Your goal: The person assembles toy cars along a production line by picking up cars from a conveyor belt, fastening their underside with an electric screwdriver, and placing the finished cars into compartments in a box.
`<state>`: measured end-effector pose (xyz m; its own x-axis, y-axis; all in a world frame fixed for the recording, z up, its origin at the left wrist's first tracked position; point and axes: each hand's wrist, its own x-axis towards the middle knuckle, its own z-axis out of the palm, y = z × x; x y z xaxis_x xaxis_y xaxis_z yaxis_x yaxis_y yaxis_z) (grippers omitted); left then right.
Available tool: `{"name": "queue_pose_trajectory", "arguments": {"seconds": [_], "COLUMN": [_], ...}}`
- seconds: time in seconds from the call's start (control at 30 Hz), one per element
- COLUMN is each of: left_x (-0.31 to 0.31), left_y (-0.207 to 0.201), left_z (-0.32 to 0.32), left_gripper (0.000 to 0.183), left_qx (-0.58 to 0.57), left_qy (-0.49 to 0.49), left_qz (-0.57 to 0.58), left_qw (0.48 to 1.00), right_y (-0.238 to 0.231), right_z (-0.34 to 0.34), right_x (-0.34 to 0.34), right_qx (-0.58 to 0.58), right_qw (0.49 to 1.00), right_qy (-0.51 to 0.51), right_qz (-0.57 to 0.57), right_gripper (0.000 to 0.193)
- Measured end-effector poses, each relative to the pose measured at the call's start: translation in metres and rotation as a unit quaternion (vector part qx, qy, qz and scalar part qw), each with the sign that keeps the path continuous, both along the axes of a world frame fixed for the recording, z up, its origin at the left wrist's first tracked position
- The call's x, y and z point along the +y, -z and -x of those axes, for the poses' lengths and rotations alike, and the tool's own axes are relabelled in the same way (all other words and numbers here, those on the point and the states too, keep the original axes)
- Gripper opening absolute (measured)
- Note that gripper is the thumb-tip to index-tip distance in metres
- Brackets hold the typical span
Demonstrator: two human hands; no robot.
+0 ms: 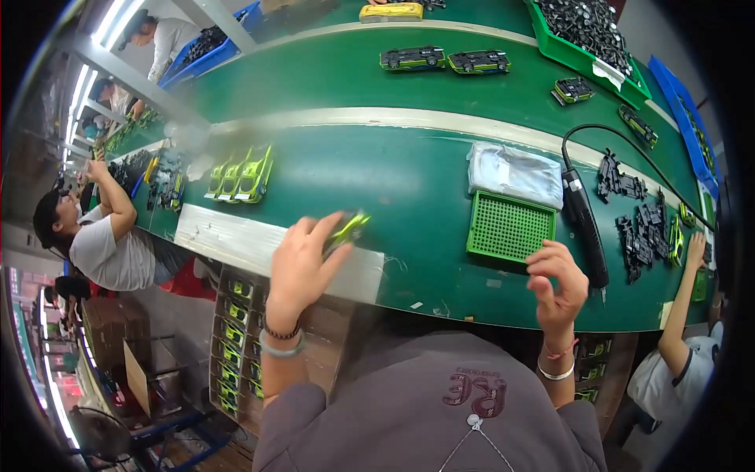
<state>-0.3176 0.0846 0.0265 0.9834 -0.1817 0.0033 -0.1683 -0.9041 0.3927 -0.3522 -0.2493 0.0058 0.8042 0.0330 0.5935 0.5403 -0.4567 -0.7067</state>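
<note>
My left hand (pixel 303 263) grips a lime-green toy car body (pixel 346 230) between thumb and fingers, above the front edge of the green table; motion blurs the piece. Beyond it to the left, several similar lime-green toy car bodies (pixel 240 177) stand side by side. My right hand (pixel 560 285) hovers by the front right corner of a green perforated basket (pixel 511 228). Its fingers are loosely bent and apart, with nothing visible in them. To its right lies a black corded electric screwdriver (pixel 583 220). Black plastic chassis parts (pixel 645 240) are piled farther right.
Behind the basket sits a pale wrapped bundle (pixel 515 175). Assembled toy cars (pixel 413 58) rest on the far green belt, near a green bin (pixel 550 39) full of black parts. A box of green bodies (pixel 232 338) stands below left. Co-workers (pixel 106 244) sit on both sides.
</note>
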Motion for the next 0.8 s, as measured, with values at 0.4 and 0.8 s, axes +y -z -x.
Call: {"name": "queue_pose_trajectory", "arguments": {"seconds": [0.4,0.8], "left_x": [-0.060,0.012], "left_y": [0.014,0.008], "left_z": [-0.088,0.023], "left_gripper": [0.054,0.044], "left_qx": [-0.261,0.024], "left_qy": [0.080,-0.072], "left_qz": [-0.011,-0.158], "left_qw": [0.962,0.985], "right_y": [-0.009,0.019], "right_z": [0.017,0.035], "right_x": [-0.020,-0.041], "right_qx": [-0.027,-0.010], "right_qw": [0.997,0.995], "right_qy": [0.053,0.083], "right_qz": [-0.038,-0.058], "right_gripper": [0.033,0.038]}}
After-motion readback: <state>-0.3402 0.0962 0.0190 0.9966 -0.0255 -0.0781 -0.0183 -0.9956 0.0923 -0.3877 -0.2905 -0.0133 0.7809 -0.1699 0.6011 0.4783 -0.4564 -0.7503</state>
